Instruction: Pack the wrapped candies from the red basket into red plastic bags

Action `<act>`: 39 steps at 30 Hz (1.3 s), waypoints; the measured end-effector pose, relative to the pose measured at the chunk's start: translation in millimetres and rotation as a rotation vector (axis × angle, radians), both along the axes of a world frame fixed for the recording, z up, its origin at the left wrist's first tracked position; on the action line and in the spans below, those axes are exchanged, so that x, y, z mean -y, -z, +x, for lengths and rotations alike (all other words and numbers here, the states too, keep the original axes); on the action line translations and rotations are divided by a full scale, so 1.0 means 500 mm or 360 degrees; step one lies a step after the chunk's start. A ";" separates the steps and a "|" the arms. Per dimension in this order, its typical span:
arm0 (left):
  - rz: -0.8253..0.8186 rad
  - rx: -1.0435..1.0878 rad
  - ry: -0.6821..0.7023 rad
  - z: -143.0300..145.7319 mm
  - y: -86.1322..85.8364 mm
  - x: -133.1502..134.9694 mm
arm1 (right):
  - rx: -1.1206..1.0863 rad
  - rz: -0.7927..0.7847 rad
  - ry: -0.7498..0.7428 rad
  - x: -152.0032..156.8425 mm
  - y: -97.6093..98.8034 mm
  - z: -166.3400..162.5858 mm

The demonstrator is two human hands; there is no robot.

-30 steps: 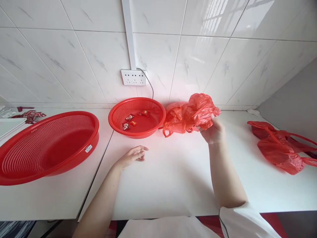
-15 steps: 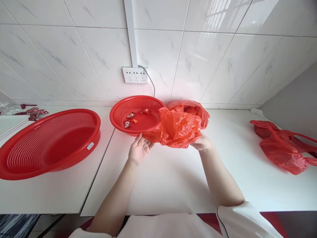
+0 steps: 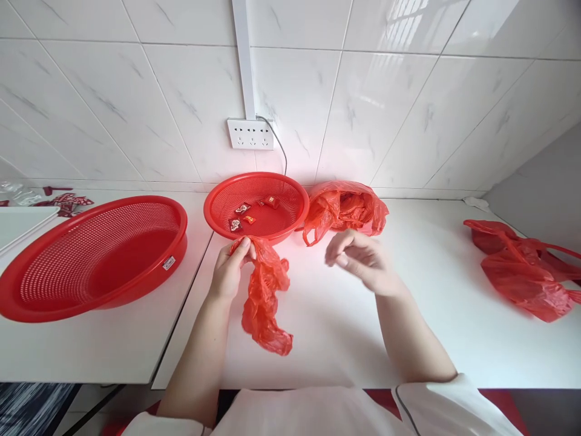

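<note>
My left hand (image 3: pixel 232 266) pinches the top of a crumpled red plastic bag (image 3: pixel 265 297), which hangs down over the white table. To the right, my right hand (image 3: pixel 358 260) is raised above the table with its fingers curled and apart from the thumb, holding nothing. Just beyond my left hand stands a round red plastic basket (image 3: pixel 285 227) with perforated sides. Several small wrapped candies (image 3: pixel 242 208) lie in it. Behind my right hand, a bunched heap of red plastic bags (image 3: pixel 349 209) rests against the basket's right side.
A larger red basket (image 3: pixel 170 242) sits tilted on the left table. At the right lies another red plastic bag (image 3: pixel 526 272). Red wrapped pieces (image 3: pixel 68 203) and a white tray (image 3: pixel 27 224) are at the far left. A power socket (image 3: pixel 250 134) is on the tiled wall.
My right hand has let go of the red bag and moved back slightly. The bag now dangles from my left hand, which has drawn left, uncovering the heap of bags behind.
</note>
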State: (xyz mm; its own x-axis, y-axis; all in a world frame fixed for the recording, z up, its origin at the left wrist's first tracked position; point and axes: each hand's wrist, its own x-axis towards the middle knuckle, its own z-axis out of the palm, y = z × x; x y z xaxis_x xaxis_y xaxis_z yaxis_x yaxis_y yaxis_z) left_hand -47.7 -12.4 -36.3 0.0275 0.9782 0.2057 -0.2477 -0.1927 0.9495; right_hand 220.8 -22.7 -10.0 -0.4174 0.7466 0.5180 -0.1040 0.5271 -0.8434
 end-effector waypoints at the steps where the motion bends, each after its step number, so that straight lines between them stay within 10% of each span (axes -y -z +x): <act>1: 0.0059 -0.0155 -0.0032 0.003 -0.008 0.006 | 0.0109 0.0079 -0.0020 0.017 -0.004 -0.022; 6: 0.0099 -0.0689 -0.0190 0.025 -0.038 0.047 | 0.0774 0.0237 0.0073 0.057 0.013 -0.115; 15: 0.0052 -0.0678 -0.0580 -0.039 -0.027 0.067 | 0.2293 -0.0159 0.0348 -0.020 0.105 -0.118; 21: 0.0953 -0.1170 -0.1344 -0.041 -0.084 0.111 | 0.2431 -0.0047 0.0483 -0.026 0.083 -0.098; 24: 0.1374 -0.1530 -0.0541 0.029 -0.112 0.160 | 0.2478 0.0081 0.0488 -0.024 0.064 -0.107; 27: 0.1113 -0.1884 0.0359 0.085 -0.080 0.166 | 0.2443 0.0154 0.0364 -0.020 0.055 -0.116; 33: 0.0056 -0.2060 0.0006 0.023 0.075 0.050 | 0.2411 0.0020 0.0299 -0.012 0.066 -0.090; 39: -0.0277 -0.2263 0.0159 -0.031 0.083 0.017 | 0.2557 -0.0220 0.0707 -0.028 0.056 -0.040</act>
State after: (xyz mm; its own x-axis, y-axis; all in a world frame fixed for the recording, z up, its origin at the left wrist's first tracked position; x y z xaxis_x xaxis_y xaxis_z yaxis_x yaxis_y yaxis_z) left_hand -63.3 -21.0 -78.0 0.1730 0.9694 -0.1740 0.9088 -0.0890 0.4077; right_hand 201.0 -8.5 -38.3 -0.1807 0.9449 -0.2729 0.9807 0.1941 0.0228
